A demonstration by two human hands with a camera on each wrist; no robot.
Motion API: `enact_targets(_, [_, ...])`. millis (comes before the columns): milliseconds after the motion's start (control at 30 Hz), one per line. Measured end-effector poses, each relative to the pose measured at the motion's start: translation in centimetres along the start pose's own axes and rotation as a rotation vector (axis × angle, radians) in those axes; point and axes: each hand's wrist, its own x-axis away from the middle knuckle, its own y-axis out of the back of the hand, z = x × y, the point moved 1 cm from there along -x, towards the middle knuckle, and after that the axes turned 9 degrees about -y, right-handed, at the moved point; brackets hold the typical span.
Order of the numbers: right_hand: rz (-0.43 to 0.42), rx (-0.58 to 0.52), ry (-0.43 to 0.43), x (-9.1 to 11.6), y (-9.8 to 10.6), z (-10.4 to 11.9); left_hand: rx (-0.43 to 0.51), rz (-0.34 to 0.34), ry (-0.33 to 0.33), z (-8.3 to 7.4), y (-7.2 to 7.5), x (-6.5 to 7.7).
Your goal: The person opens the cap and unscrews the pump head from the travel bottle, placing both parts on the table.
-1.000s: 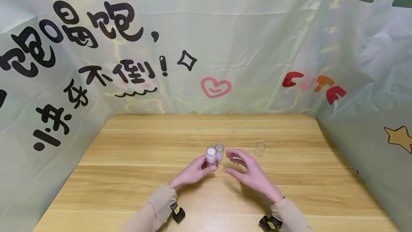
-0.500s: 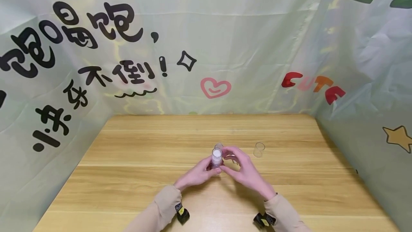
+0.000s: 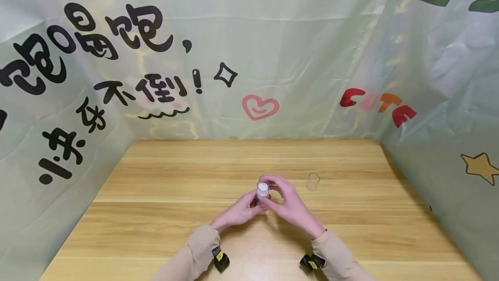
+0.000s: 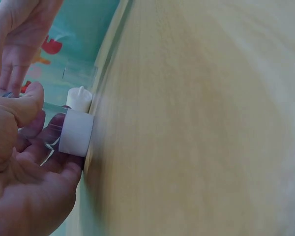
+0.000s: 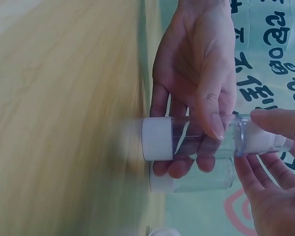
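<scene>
A clear bottle (image 3: 263, 189) with a white base (image 5: 157, 138) stands upright over the table, its top facing the head camera. My left hand (image 3: 238, 210) grips its clear body from the left, thumb across the near side. From the right, my right hand (image 3: 290, 203) holds the bottle's upper end between thumb and fingers. A white part (image 5: 258, 140) shows inside that clear upper end. Just behind is a second clear bottle (image 5: 201, 178), also white-based, mostly hidden by the first bottle and my hands in the head view.
To the right of my hands, a clear open-ended cap (image 3: 313, 182) stands on the wooden table (image 3: 187, 177). A small white piece with a nub (image 4: 79, 100) shows beyond the held bottle in the left wrist view. Printed cloth walls (image 3: 304, 56) enclose the table's back and sides.
My right hand has come left from beside the bottle and now holds its upper end. My left hand has carried the bottle slightly right, in front of the second bottle.
</scene>
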Motion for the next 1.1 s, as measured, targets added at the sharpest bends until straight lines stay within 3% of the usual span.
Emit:
enact_targets(400, [-0.011,0.030,-0.015,-0.24,-0.18,0.22,-0.005,0.000,-0.001,0.15,0.01,0.04])
enact_targets(1100, [-0.032,-0.024,-0.016,-0.22,-0.02,0.60,-0.007,-0.002,-0.027,0.25,-0.01,-0.06])
